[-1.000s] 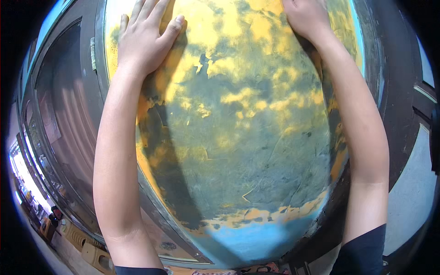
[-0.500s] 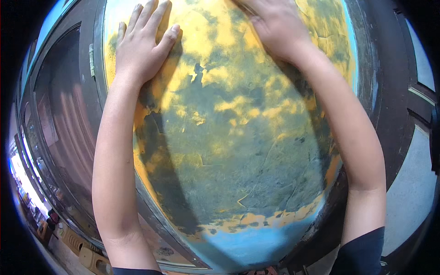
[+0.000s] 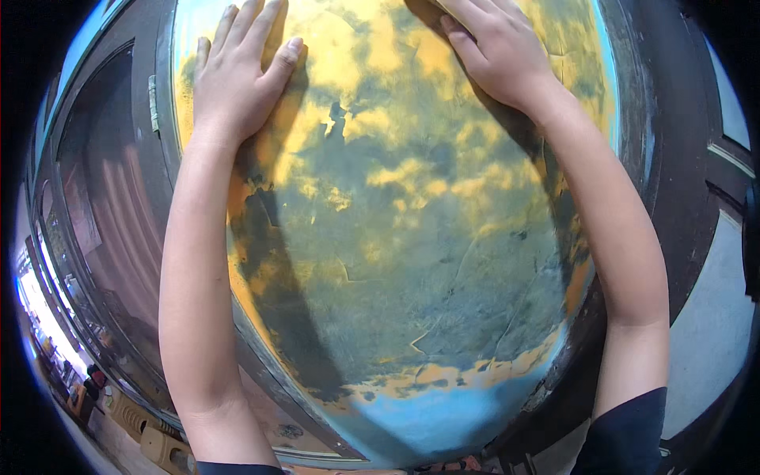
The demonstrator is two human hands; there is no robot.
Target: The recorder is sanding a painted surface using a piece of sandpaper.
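A tall painted panel [image 3: 396, 261] fills the middle of the head view, worn yellow over dark grey-green patches, with light blue along its lower end. My left hand [image 3: 237, 75] lies flat on its upper left part, fingers spread and holding nothing. At the upper right, my right hand [image 3: 503, 59] is pressed against the panel, with its fingertips partly cut off by the picture's top edge. A thin tan edge shows beneath its bent fingers; what it belongs to is too hidden to name. Cracks and chipped paint mark the surface between my arms.
Dark wooden framing [image 3: 629, 103] borders the panel. On the left stands a dark door [image 3: 111, 198] with a glossy pane, and a metal hinge [image 3: 153, 103] sits beside the panel. Tan plastic chairs [image 3: 162, 450] show at the lower left. Pale blue sections [image 3: 712, 332] lie on the right.
My right hand has slid to the right and slightly down across the panel, and its thumb shows more clearly. My left hand stays flat, shifted only a little in the picture.
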